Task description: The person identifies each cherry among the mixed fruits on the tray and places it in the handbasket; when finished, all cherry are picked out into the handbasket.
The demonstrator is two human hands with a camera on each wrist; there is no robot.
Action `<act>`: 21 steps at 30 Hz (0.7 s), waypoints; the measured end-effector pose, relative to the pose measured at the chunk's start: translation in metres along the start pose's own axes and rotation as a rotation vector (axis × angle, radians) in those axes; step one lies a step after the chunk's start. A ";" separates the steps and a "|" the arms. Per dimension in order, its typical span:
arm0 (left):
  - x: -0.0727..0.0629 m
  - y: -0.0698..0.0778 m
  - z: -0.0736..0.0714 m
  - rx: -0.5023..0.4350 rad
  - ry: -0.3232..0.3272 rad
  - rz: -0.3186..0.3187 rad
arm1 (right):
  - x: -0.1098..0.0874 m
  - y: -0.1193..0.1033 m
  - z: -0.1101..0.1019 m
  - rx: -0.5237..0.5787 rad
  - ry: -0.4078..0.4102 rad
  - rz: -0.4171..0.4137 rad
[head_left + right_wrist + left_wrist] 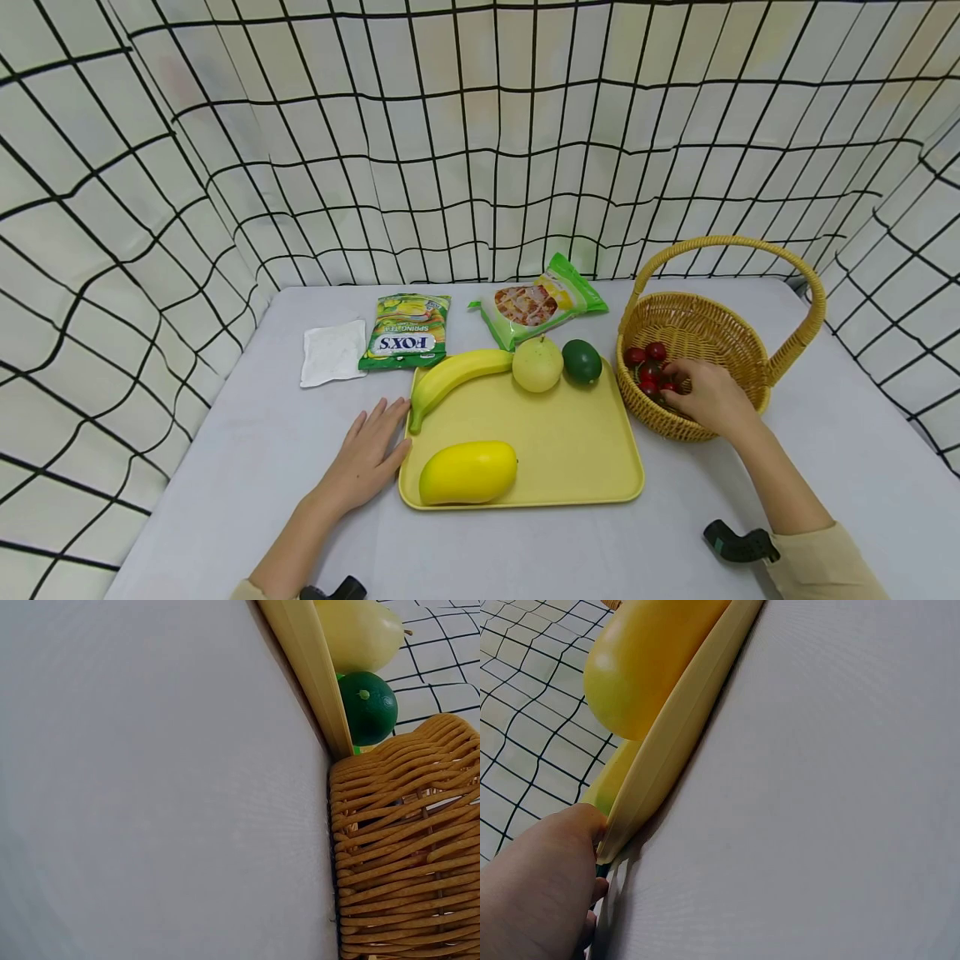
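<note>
My left hand point(367, 458) lies with its fingers spread on the table, thumb and fingertips at the left rim of a yellow tray point(570, 450). My right hand point(708, 398) reaches into a wicker basket point(693, 317), thumb and index finger curved about one of several dark red cherries point(656, 351); I cannot tell whether they grip it. A banana point(461, 369) and a yellow mango point(468, 472) lie on the tray. At its back edge are a round pale pear point(537, 364) and a dark green lime point(582, 362). The basket hides my right hand in the right wrist view.
Behind the tray lie a green FOX'S candy bag point(408, 331) and a green-and-white snack bag point(536, 304). A white square packet point(333, 353) is at the left. The basket's tall handle point(806, 325) arches above it. Black netting point(495, 158) surrounds the table.
</note>
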State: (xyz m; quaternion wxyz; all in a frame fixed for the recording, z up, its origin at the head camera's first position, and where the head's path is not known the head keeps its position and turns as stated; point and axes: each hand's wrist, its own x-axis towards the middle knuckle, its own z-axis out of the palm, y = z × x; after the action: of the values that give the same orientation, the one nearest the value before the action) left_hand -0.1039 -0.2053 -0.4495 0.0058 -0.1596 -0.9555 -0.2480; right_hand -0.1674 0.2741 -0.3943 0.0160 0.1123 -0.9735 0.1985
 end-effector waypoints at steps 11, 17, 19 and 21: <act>0.003 0.000 0.001 -0.005 -0.008 0.001 | -0.002 0.001 0.000 -0.002 0.033 -0.011; 0.004 -0.002 0.002 -0.001 -0.010 -0.003 | -0.004 -0.002 0.000 -0.013 0.110 -0.024; 0.004 -0.003 0.001 -0.009 -0.013 -0.003 | -0.005 -0.004 0.000 -0.016 0.141 -0.027; 0.004 -0.003 0.000 -0.021 -0.017 0.000 | -0.007 -0.006 0.001 -0.017 0.169 -0.030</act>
State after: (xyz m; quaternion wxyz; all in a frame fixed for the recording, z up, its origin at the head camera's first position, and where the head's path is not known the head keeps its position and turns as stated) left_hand -0.1087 -0.2069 -0.4509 -0.0039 -0.1615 -0.9529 -0.2565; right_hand -0.1597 0.2700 -0.3933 0.1019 0.1097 -0.9685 0.1989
